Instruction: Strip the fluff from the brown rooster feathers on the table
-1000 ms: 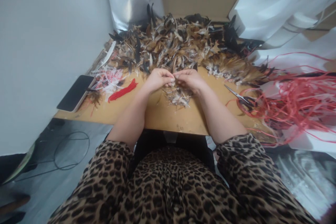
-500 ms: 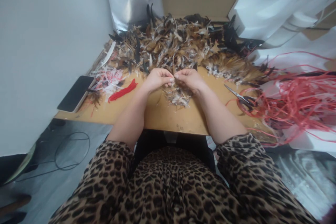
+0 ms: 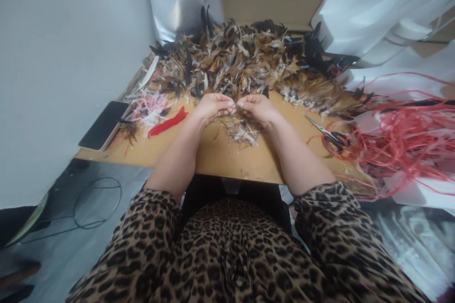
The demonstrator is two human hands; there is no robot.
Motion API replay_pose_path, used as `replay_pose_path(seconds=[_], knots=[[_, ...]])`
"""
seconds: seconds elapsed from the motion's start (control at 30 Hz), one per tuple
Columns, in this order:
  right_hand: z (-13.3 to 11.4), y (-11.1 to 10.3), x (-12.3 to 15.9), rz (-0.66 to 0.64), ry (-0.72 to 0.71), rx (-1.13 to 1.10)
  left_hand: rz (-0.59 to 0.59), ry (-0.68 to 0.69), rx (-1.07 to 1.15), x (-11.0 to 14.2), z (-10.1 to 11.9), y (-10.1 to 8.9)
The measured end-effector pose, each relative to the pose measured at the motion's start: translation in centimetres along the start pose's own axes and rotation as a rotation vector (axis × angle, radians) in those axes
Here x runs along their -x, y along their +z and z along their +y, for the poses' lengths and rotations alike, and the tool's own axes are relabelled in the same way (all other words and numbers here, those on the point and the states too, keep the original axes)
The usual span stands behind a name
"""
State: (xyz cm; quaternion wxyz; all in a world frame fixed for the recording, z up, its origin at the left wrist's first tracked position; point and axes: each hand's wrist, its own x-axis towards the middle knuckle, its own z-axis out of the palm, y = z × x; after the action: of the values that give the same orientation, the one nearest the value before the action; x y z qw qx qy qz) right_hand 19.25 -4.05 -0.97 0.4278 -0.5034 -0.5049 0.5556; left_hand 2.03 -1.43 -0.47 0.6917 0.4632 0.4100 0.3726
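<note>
My left hand [image 3: 213, 107] and my right hand [image 3: 256, 108] meet over the table, both pinched, fingertips almost touching. A feather seems to be between them, but it is too small to make out which hand grips what. Just beneath the hands lies a small heap of pale, fluffy feathers [image 3: 243, 132]. Behind them spreads a large pile of brown and black feathers [image 3: 234, 57]. To the right of my right hand is a row of golden-brown feathers [image 3: 316, 90] with whitish quill ends.
Scissors [image 3: 325, 131] lie right, beside a tangle of red strips [image 3: 408, 137]. On the left are a phone [image 3: 104, 125], a red thread bundle [image 3: 167, 123] and white-pink shreds [image 3: 147, 104]. A silver bag [image 3: 185, 0] stands behind; the table edge [image 3: 238, 177] is near my lap.
Both hands stay pinched at nearly the same spot, with only slight finger movement. The whole view has shifted a little. Nothing on the table has visibly moved.
</note>
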Motion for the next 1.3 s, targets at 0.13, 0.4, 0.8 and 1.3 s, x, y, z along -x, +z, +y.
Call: replay_pose_path(seconds=[0.13,0.4,0.8,1.3], knots=[[-0.3,0.1,0.4,0.007,-0.029,0.070,-0.004,-0.040,0.063,-0.1,0.1,-0.1],[-0.9,-0.3,0.6,-0.029,-0.380,0.471,-0.004,-0.107,0.154,-0.3,0.1,-0.4],[-0.6,0.1,0.7,0.027,-0.305,0.290,0.017,-0.017,-0.056,0.1,0.0,-0.2],[0.3,0.0,0.1,0.092,-0.233,0.453,0.067,0.371,-0.494,-0.2,-0.5,0.7]])
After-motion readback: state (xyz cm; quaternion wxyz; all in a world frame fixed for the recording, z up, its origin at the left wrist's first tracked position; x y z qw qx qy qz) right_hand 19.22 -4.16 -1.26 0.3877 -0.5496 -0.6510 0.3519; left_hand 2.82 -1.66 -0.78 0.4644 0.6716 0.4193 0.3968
